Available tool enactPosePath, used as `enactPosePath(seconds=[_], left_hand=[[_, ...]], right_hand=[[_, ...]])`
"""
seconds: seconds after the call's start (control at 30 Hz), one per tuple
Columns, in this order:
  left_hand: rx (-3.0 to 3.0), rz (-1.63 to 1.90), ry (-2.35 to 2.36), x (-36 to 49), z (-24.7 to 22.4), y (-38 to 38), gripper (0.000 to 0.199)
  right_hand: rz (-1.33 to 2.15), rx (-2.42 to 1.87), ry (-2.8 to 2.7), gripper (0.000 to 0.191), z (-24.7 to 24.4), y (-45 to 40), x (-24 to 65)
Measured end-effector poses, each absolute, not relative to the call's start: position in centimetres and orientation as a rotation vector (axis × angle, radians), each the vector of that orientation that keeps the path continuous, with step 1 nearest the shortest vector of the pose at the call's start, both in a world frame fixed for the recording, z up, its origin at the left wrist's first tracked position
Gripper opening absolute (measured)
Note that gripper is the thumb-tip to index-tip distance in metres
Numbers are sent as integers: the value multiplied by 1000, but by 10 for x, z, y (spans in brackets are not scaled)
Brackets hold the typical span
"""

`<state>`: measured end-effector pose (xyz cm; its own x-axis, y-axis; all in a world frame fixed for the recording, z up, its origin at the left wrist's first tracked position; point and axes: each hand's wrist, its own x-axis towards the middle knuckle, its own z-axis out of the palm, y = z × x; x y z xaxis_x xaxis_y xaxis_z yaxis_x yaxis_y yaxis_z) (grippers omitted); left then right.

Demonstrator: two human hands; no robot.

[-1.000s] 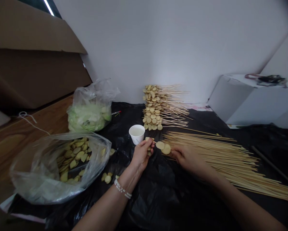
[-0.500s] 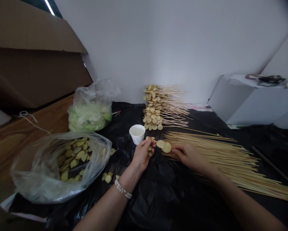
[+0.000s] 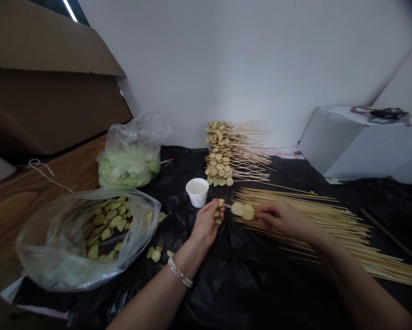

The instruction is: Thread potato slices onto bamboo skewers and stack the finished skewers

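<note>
My left hand (image 3: 207, 221), with a beaded bracelet at its wrist, is closed around several pale yellow slices (image 3: 221, 203). To its right, my right hand (image 3: 277, 219) pinches the end of a thin skewer that carries two round slices (image 3: 243, 211). The skewer's tip points left and reaches the slices at my left fingers. Just behind my left hand stands a white paper cup (image 3: 197, 192). Loose bare skewers (image 3: 315, 229) lie in a wide spread beneath and beyond my right hand. Filled skewers (image 3: 219, 160) are stacked behind the cup, against the wall.
An open plastic bag of slices (image 3: 112, 220) lies at the left, with a bag of green vegetables (image 3: 128, 160) behind it. Loose slices (image 3: 155, 253) rest on the black plastic sheet (image 3: 233, 288). A cardboard box (image 3: 51, 105) and a white box (image 3: 374, 142) flank the area.
My right hand has moved to the right with the skewer and its two slices. My left hand has shifted slightly right, and more of the skewer shows between the hands.
</note>
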<state>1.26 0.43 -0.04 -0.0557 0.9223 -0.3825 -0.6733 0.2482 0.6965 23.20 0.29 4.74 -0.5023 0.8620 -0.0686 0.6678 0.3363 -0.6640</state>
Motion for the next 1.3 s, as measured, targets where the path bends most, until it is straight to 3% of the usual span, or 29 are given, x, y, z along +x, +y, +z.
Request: enactPosePath(seconds=[0.27, 1.3], left_hand=[[318, 1340, 937, 13, 2, 4, 12], [524, 1334, 994, 15, -1, 2, 33]], right_hand=[[1053, -1385, -2268, 29, 43, 8, 244], [853, -1379, -2331, 31, 49, -3, 227]])
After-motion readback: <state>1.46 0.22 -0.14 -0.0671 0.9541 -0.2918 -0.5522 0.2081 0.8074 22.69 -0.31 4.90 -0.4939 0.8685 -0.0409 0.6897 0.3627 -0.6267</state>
